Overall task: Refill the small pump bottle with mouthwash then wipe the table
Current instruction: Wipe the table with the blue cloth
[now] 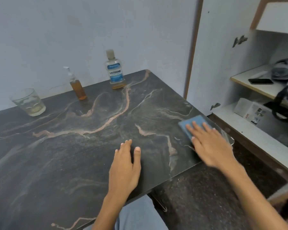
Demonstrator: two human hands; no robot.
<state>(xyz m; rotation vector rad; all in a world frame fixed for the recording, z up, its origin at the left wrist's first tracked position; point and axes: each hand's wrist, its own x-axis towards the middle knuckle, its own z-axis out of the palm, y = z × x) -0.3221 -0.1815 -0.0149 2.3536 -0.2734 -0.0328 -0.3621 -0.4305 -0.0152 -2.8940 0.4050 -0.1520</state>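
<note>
Pale grey wall point(73, 30) behind, brown-trimmed edge. Open white cabinet point(223, 55) on right, 2 shelves visible: upper shelf point(239, 80) holds a black phone point(260, 81), lower one a small box point(249, 110). Dark speckled floor point(206, 196). Light even, diffuse.

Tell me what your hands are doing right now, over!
Right hand flat on blue cloth, table near right corner. Left hand flat on table. Pump bottle, mouthwash bottle, glass far back; nothing blocking.
</note>
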